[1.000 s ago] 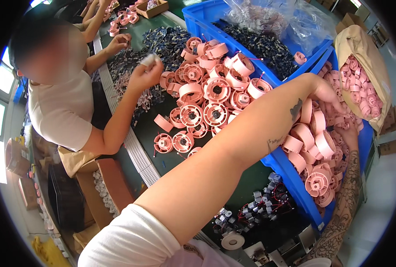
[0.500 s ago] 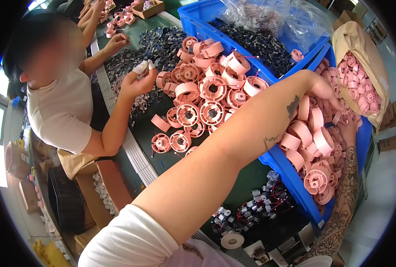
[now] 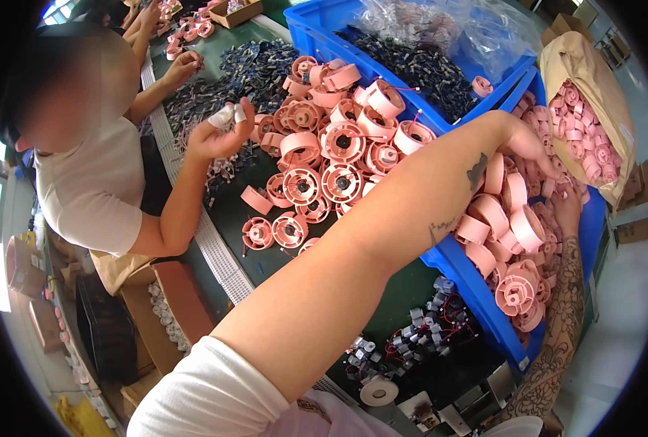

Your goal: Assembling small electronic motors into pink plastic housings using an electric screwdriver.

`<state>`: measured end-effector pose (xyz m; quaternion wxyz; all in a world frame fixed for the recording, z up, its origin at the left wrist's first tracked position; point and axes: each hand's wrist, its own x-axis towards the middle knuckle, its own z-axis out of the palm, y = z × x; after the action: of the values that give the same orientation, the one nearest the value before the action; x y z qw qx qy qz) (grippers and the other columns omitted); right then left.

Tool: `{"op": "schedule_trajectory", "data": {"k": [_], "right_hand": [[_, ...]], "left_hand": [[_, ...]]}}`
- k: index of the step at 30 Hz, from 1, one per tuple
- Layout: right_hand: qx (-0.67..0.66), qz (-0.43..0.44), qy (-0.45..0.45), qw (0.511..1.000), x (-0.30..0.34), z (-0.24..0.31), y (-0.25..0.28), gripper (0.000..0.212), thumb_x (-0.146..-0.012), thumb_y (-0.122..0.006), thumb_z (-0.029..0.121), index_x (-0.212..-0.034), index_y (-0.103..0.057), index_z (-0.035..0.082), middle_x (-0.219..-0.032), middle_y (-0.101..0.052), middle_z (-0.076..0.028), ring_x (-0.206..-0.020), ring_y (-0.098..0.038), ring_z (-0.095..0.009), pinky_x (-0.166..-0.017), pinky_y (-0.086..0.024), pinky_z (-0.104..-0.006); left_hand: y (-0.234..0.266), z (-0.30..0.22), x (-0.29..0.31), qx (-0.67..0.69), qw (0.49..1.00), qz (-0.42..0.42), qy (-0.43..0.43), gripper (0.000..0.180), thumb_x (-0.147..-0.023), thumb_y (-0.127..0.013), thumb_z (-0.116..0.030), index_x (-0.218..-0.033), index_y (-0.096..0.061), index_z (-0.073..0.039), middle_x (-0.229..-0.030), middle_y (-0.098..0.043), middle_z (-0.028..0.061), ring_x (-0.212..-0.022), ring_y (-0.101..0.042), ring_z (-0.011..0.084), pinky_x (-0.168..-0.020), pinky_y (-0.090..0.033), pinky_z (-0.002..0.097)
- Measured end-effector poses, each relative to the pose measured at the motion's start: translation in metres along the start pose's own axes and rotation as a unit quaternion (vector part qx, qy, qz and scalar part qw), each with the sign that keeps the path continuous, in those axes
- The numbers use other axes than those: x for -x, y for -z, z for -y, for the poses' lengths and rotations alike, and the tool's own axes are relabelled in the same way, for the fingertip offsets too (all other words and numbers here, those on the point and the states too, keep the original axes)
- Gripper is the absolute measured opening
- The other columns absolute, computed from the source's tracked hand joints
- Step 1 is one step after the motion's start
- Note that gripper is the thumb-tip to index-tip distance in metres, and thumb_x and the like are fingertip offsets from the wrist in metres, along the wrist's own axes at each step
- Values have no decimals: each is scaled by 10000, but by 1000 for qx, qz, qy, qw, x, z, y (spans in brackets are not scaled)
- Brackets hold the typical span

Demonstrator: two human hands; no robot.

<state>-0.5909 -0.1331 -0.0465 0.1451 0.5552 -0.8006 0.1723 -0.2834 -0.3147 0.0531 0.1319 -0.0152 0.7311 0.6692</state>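
My left arm stretches across the picture to the blue bin of pink plastic housings [image 3: 490,215]. Its hand, my left hand [image 3: 529,146], is down among the pink parts at the bin's far end, its fingertips mostly hidden. Close by, my right hand [image 3: 568,210] comes in from the right along the bin's edge, fingers bent inward. Small pink pieces lie between the two hands; whether my right fingers grip one is too small to make out. A brown paper sack [image 3: 582,58] full of pink parts leans at the bin's far end.
Pink housings with dark centres [image 3: 342,142] are heaped on the green table. Another blue bin [image 3: 313,33] holds dark wired pieces and plastic bags. Small motors with red wires [image 3: 426,328] lie nearer me. At left a co-worker in a white shirt [image 3: 94,193] handles small parts.
My two hands stay at nearly the same spot among the pink parts, the right shifting only slightly. The co-worker's nearer hand has moved a little to the left. The whole view has shifted slightly.
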Motion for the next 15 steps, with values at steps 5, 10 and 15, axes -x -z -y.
{"op": "schedule_trajectory", "data": {"k": [5, 10, 15], "right_hand": [[-49, -46, 63, 996, -1, 19, 16, 328, -712, -727, 45, -1033, -663, 21, -1124, -615, -166, -1076, -560, -341, -923, -464, -420], [-58, -23, 27, 998, -9, 30, 3, 294, -697, -760, 119, -975, -674, 83, -1072, -583, -172, -1101, -527, -352, -942, -436, -398], [-72, -39, 23, 996, -6, 48, 51, 240, -756, -738, 181, -926, -658, 32, -1055, -604, -171, -977, -606, -303, -833, -494, -366]], "left_hand": [[-2, 4, -5, 98, 995, -10, 14, 475, -884, -663, -401, -1154, -644, -11, -1111, -671, 122, -984, -635, 198, -884, -480, 328], [1, 7, 13, 44, 996, -74, -3, 594, -870, -678, -434, -1275, -559, -16, -1153, -636, 136, -968, -628, 197, -848, -507, 328], [-1, 6, -3, 37, 999, -32, -16, 668, -881, -656, -457, -1339, -494, 1, -1214, -613, 178, -1014, -623, 215, -871, -510, 339]]}}
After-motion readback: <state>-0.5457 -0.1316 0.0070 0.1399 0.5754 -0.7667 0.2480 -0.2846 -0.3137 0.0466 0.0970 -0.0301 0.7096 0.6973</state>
